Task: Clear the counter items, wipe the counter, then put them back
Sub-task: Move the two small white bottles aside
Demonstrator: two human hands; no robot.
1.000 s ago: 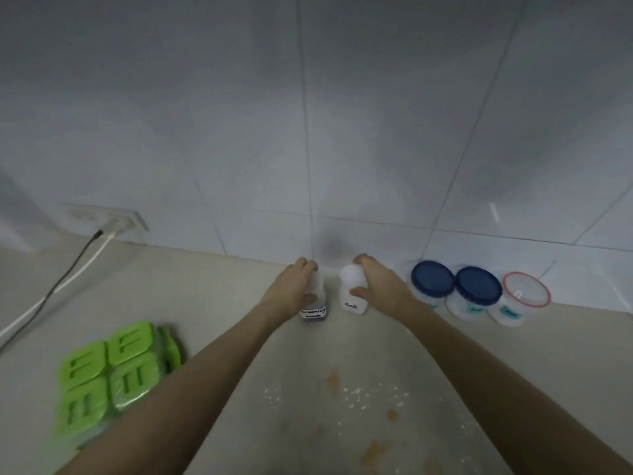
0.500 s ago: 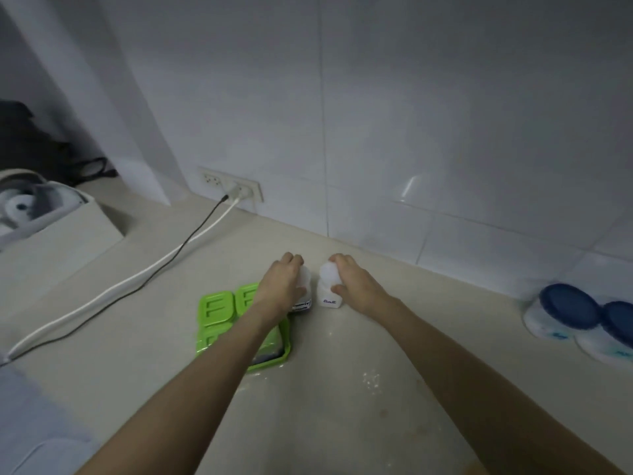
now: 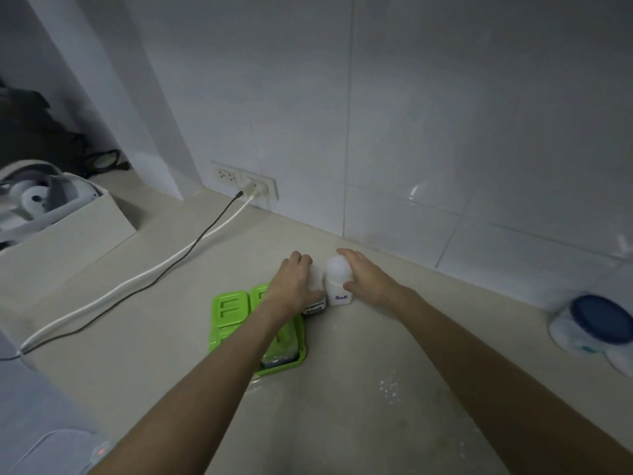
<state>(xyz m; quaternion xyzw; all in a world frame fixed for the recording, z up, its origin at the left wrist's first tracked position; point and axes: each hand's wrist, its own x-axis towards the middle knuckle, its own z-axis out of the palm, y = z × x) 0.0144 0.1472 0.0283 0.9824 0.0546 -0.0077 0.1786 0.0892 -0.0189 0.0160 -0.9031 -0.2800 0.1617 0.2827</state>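
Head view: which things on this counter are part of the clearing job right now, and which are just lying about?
In the job:
- left hand on the dark-labelled shaker
- right hand on the Salt shaker
- green lidded box
- blue-lidded tub
- white spilled grains on the counter

Lying about:
- wall socket and its cables
- white appliance, far left

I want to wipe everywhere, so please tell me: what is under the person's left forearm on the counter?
A green tray lies under the left forearm. Two ribbed lid sections show at its left. The arm covers the right part, so what lies there is unclear.
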